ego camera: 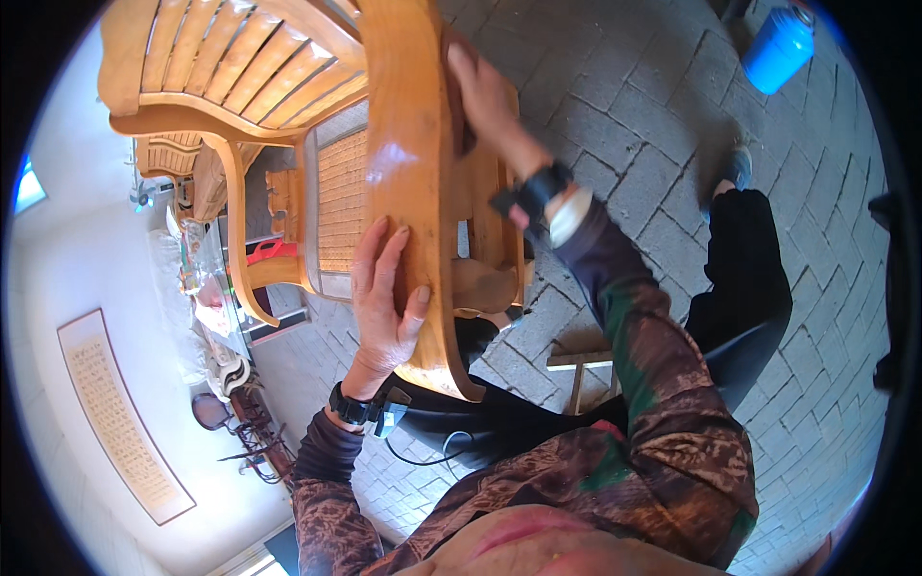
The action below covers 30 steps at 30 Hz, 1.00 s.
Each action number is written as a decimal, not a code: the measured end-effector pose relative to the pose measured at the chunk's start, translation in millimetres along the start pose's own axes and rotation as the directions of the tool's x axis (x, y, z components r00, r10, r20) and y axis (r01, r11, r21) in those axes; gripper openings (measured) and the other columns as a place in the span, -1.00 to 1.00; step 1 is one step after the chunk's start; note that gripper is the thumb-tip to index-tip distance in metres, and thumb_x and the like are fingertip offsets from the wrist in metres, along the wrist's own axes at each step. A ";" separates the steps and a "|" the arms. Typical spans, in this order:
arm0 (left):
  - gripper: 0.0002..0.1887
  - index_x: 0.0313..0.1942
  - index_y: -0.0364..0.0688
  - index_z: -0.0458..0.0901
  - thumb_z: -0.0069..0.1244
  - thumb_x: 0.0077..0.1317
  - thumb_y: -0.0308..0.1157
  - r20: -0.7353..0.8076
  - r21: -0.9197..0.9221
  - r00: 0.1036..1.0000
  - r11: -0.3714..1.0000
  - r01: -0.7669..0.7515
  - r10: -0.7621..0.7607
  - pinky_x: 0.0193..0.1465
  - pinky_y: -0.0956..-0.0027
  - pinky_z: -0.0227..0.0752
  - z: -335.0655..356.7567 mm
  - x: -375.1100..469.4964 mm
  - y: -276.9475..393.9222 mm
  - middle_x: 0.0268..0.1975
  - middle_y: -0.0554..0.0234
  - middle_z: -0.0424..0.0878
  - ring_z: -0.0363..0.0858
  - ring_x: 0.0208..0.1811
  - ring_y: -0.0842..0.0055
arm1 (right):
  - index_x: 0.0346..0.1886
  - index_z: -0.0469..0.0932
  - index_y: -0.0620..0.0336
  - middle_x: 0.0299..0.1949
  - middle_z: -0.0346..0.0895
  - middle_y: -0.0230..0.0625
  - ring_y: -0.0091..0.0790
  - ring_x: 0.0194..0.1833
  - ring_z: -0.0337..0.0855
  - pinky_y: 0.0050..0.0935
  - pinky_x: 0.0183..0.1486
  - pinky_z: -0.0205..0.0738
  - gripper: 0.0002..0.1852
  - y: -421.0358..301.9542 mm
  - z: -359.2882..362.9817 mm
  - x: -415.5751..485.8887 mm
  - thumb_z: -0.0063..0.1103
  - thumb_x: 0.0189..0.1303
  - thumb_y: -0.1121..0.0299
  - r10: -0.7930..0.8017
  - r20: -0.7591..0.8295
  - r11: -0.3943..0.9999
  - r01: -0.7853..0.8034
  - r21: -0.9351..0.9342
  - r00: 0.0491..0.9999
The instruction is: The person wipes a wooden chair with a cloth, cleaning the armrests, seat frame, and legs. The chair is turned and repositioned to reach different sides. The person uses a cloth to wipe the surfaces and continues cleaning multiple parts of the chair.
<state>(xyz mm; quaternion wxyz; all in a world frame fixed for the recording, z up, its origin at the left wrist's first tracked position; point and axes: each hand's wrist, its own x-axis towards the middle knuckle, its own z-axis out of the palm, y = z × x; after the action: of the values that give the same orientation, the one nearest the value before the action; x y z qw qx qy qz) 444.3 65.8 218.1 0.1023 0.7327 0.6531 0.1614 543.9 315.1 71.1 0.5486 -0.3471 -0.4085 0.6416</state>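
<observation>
A varnished wooden armchair stands before me, its broad curved armrest running away from my body. My left hand lies flat on the near part of that armrest, fingers spread, with nothing held. Farther along, my right hand presses a reddish-brown sheet or pad against the armrest's right side. Blur and the hand hide what the pad is made of. Left of the armrest are the woven seat panel and the slatted backrest. The far armrest curves down beyond the seat.
A blue metal canister stands on the paving bricks at upper right. A small wooden stool is beside my leg. Along the left wall are a glass-topped table, dark carved furniture and a framed scroll with writing.
</observation>
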 end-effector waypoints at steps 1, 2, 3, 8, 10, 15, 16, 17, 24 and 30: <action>-0.35 0.32 -0.28 0.45 -0.01 0.40 0.01 0.000 0.001 1.000 1.000 -0.005 0.005 0.50 0.08 0.11 0.7 -0.1 0.9 0.44 -0.16 0.27 0.25 0.46 0.00 | 0.09 0.58 0.32 -0.07 0.68 0.03 -0.07 0.00 0.66 -0.20 0.10 0.49 -0.47 6.3 -3.4 -32.6 -0.07 0.54 -0.04 0.076 0.059 0.994 -0.070 -0.088 0.995; -0.35 0.32 -0.29 0.45 -0.02 0.41 0.01 -0.005 0.002 1.000 1.000 -0.005 0.005 0.51 0.08 0.10 1.6 -0.5 1.8 0.45 -0.15 0.27 0.25 0.46 0.00 | 0.10 0.58 0.33 -0.09 0.69 -0.03 -0.11 -0.02 0.67 -0.23 0.09 0.49 -0.46 14.2 10.0 -68.4 -0.08 0.55 -0.03 0.009 0.104 0.997 -0.002 -0.074 0.995; -0.35 0.32 -0.30 0.44 -0.03 0.41 0.01 -0.012 0.011 1.000 1.000 -0.006 0.007 0.51 0.08 0.09 2.0 -0.8 2.7 0.45 -0.15 0.27 0.24 0.47 0.01 | 0.12 0.59 0.34 -0.11 0.70 -0.08 -0.15 -0.04 0.67 -0.27 0.08 0.49 -0.46 19.2 17.9 -96.4 -0.08 0.55 -0.02 -0.037 0.125 0.998 0.044 -0.047 0.991; -0.34 0.34 -0.32 0.43 -0.09 0.45 0.04 -0.012 -0.014 1.000 1.000 -0.025 0.025 0.51 0.09 0.08 4.1 0.1 0.7 0.45 -0.18 0.27 0.24 0.48 0.03 | 0.11 0.61 0.32 -0.10 0.71 -0.10 -0.27 -0.07 0.69 -0.32 0.05 0.51 -0.53 47.5 10.3 -117.2 -0.05 0.54 0.06 0.314 0.029 0.867 -0.299 0.398 0.949; -0.33 0.34 -0.34 0.42 -0.10 0.46 0.05 -0.007 0.001 1.000 1.000 -0.030 0.030 0.51 0.08 0.08 4.3 -0.6 -0.7 0.45 -0.20 0.27 0.25 0.47 0.02 | 0.13 0.59 0.31 -0.14 0.71 -0.15 -0.34 -0.14 0.69 -0.37 0.00 0.52 -0.57 51.0 -6.6 -78.7 -0.03 0.53 0.11 0.174 -0.178 0.948 -0.116 0.296 0.969; -0.31 0.34 -0.36 0.41 -0.13 0.47 0.07 -0.010 -0.010 0.999 0.999 -0.035 0.035 0.52 0.02 0.04 5.6 0.1 -1.2 0.46 -0.26 0.24 0.24 0.48 -0.04 | 0.18 0.53 0.18 -0.03 0.61 -0.19 -0.25 -0.02 0.60 -0.33 0.10 0.45 -0.56 30.1 -31.3 61.1 0.09 0.46 0.05 -0.089 -0.210 0.876 0.177 0.449 0.974; -0.31 0.34 -0.36 0.41 -0.13 0.47 0.08 -0.002 -0.008 1.000 1.000 -0.026 0.026 0.53 0.01 0.03 5.6 0.0 -0.6 0.46 -0.27 0.24 0.22 0.49 -0.05 | 0.33 0.46 0.19 0.09 0.59 -0.08 -0.12 0.12 0.58 -0.26 0.24 0.42 -0.43 26.8 -27.0 88.4 0.15 0.43 0.01 -0.084 -0.181 0.879 0.158 0.450 0.980; -0.30 0.34 -0.36 0.41 -0.14 0.47 0.08 0.004 -0.010 1.000 1.000 -0.017 0.017 0.53 0.00 0.02 5.4 0.4 -0.2 0.46 -0.28 0.23 0.21 0.49 -0.06 | 0.33 0.46 0.21 0.12 0.57 -0.05 -0.09 0.17 0.56 -0.24 0.29 0.37 -0.46 26.4 -16.0 111.8 0.13 0.45 0.04 -0.195 -0.252 0.906 0.273 0.323 0.948; -0.27 0.36 -0.32 0.40 -0.14 0.46 0.15 0.032 0.004 0.999 1.000 0.015 -0.015 0.54 -0.07 0.00 3.5 -2.6 -3.0 0.47 -0.29 0.20 0.17 0.51 -0.10 | 0.12 0.61 0.06 0.18 0.52 -0.26 -0.01 0.21 0.45 -0.07 0.15 0.48 -0.61 110.5 68.2 153.9 0.22 0.29 0.14 -0.666 -0.222 0.721 0.538 -0.438 0.712; -0.26 0.37 -0.29 0.39 -0.15 0.46 0.16 0.057 0.070 0.998 0.998 0.006 -0.010 0.53 -0.08 0.02 1.5 -1.2 -2.1 0.46 -0.28 0.21 0.19 0.50 -0.10 | 0.22 0.57 0.16 0.28 0.48 0.03 0.03 0.28 0.48 -0.02 0.28 0.41 -0.51 197.2 -21.1 122.1 0.10 0.40 0.03 0.167 -0.145 0.836 -0.218 -0.503 0.975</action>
<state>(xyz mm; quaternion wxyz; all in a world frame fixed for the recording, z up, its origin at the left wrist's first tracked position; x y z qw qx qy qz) 442.8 64.9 215.8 0.0960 0.7375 0.6582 0.1168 460.7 425.9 -115.9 0.3871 -0.5507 -0.5019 0.5431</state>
